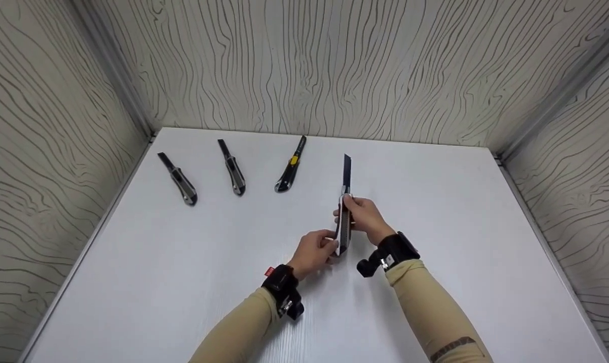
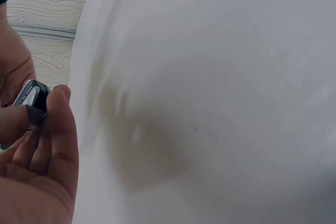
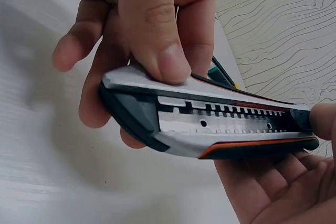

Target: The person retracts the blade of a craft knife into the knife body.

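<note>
Left hand point(image 1: 313, 250): pinches the knife point(image 1: 344, 224) at six o'clock
Right hand point(image 1: 370, 216): curls round its handle point(image 3: 186, 144)
Blade point(image 1: 347, 170): points toward twelve o'clock

Head camera is looking forward and down from above and behind the fingers point(image 1: 350, 202), taking in most of the white table point(image 1: 435, 201). Wrist cameras point(image 1: 367, 267) are sitting close: left facing mostly table beside the fingers, right facing the knife point(image 3: 215, 116) between them, both sharing its butt end point(image 2: 39, 98).
</note>
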Demonstrator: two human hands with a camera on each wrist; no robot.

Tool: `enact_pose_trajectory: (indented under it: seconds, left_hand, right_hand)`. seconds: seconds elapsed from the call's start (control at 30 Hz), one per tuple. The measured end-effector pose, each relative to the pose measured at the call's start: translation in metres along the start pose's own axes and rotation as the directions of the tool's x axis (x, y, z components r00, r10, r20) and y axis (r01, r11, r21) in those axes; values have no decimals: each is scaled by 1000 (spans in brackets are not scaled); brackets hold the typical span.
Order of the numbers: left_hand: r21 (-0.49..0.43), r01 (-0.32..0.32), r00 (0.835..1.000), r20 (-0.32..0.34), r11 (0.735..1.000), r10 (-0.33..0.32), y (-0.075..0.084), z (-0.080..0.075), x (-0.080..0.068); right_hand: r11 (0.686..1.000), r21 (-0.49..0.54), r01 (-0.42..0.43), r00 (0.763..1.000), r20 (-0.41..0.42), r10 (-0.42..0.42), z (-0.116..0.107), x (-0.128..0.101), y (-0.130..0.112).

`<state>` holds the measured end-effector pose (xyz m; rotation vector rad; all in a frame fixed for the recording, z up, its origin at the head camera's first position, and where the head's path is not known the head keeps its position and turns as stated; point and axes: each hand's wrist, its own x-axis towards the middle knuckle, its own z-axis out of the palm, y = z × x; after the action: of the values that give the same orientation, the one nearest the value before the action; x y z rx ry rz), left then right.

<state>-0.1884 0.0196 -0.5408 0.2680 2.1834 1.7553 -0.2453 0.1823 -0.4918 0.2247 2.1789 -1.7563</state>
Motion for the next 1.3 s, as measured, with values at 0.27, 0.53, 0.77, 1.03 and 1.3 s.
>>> enact_pose_trajectory:
  seconds: [0.27, 0.53, 0.77, 1.03, 1.3]
  left_hand:
    - [-10, 22, 1000, 6, 1000, -22, 4, 0, 3]
    - [1, 43, 999, 2, 999, -43, 6, 1, 4]
    - [3, 31, 1000, -6, 1000, -31, 4, 0, 1]
    - [29, 18, 1000, -1, 999, -18, 3, 1, -3]
    - [51, 13, 1000, -14, 999, -12, 3, 1, -6]
  right_hand:
    - [1000, -7, -13, 1000, -3, 13, 0, 2, -4]
    - [1000, -9, -16, 1000, 13, 16, -3, 5, -3]
    - [1000, 7, -25, 1000, 9, 25, 1, 6, -1]
    - [1000, 22, -9, 1000, 16, 9, 2, 3, 5]
    - [1000, 28, -7, 1000, 20, 6, 4, 0, 5]
